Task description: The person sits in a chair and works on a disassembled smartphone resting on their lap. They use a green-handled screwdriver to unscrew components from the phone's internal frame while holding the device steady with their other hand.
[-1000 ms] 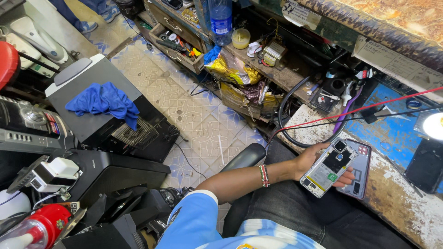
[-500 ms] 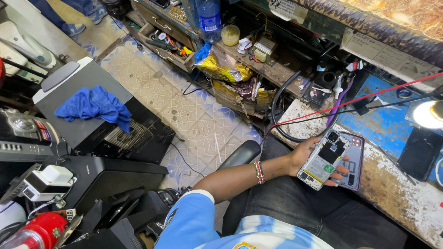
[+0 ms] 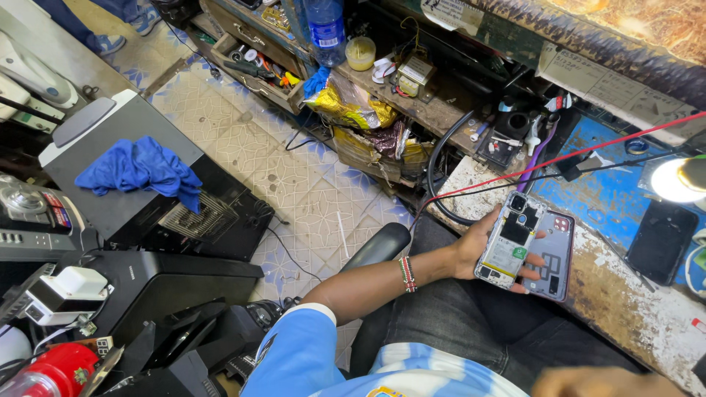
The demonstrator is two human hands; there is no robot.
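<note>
Opened phone (image 3: 512,242) held right of centre, gripped by left hand (image 3: 471,254): fingers wrapped round body, thumb on left edge. Long axis tilted, top toward upper right. Back cover (image 3: 553,256) overlapped beneath, at bench (image 3: 625,309) edge. Right hand (image 3: 603,382) blurred at lower right, farther off; state cannot be told.

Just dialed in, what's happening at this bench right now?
A seated person holds an opened phone in the left hand, circuit side up, with its purple back cover held just behind it, over the edge of a worn workbench. The right hand is a blur at the bottom edge, holding nothing visible. A lit lamp and a dark phone sit on the bench.
</note>
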